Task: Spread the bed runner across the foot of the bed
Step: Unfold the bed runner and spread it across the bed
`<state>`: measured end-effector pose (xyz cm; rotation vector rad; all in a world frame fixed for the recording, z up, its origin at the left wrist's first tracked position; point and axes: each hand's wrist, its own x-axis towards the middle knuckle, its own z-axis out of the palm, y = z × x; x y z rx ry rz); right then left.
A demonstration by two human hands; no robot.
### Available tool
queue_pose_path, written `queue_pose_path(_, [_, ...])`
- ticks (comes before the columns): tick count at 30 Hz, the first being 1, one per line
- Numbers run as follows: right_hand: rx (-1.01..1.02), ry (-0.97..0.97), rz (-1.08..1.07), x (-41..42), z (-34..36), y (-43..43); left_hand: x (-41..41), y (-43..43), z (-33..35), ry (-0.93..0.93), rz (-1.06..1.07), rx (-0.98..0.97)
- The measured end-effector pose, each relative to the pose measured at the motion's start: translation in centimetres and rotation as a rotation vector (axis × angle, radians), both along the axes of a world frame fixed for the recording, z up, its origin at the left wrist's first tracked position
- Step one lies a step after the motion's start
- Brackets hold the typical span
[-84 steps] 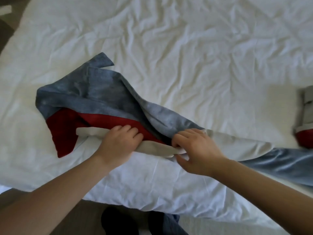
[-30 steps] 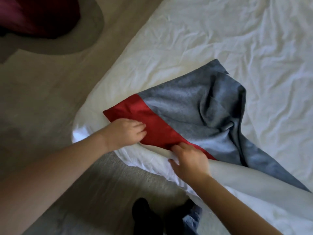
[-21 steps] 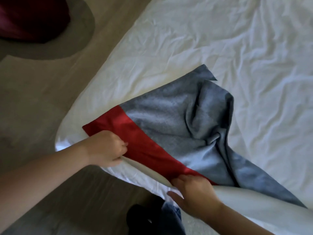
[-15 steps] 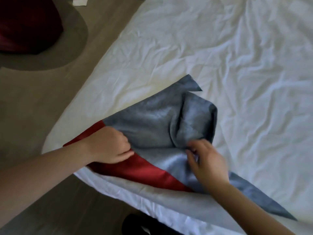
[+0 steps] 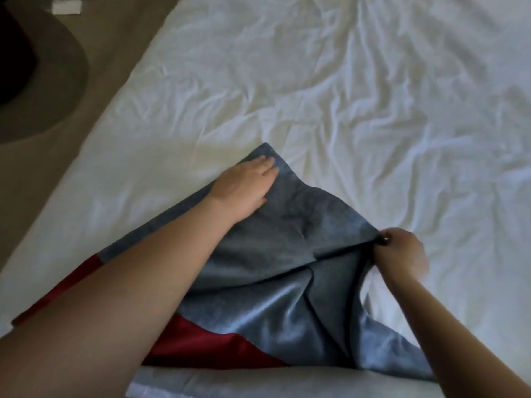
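The bed runner [image 5: 287,254] is blue-grey with a red band and a pale edge. It lies partly unfolded and creased near the corner of the white bed [image 5: 344,96]. My left hand [image 5: 247,185] rests flat, fingers together, on the runner's far corner and presses it onto the sheet. My right hand [image 5: 399,248] pinches a bunched fold at the runner's right side and holds it pulled out to the right. My left forearm covers part of the red band.
Tan floor runs along the bed's left edge. A dark round rug or base [image 5: 37,67] lies at the top left, with a small white scrap [image 5: 66,7] beyond it. The white sheet is wrinkled all over.
My left hand has slid from the red band up to the runner's far corner. My right hand has drawn the folded grey part out to the right, which opened the cloth wider.
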<state>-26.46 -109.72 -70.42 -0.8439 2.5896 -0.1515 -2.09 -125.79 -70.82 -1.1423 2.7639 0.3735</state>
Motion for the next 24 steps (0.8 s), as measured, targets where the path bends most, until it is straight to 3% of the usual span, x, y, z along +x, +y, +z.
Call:
queue_pose_path(2, [-0.021,-0.028,-0.032,-0.3,0.0,-0.5,-1.8,-0.3,-0.2,0.057,-0.103,-0.018])
queue_pose_path(6, [-0.214,-0.122,0.273,2.1,0.4,-3.4,-4.9,-2.1,-1.0,-0.009,-0.274,0.044])
queue_pose_path(8, [-0.203,-0.121,0.356,3.3,0.2,-5.0,-5.2,-3.2,-0.7,-0.051,-0.287,0.043])
queue_pose_path(11, [-0.116,-0.03,0.352,4.5,-0.6,-7.0,-4.0,-5.0,-0.1,-0.125,-0.346,-0.125])
queue_pose_path(16, [-0.064,0.066,0.393,7.1,-0.9,-12.4,2.8,-11.0,1.7,-0.291,-0.066,-0.183])
queue_pose_path(24, [-0.123,0.106,0.55,15.3,-0.5,-24.5,12.5,-18.1,3.2,-0.462,0.006,-0.322])
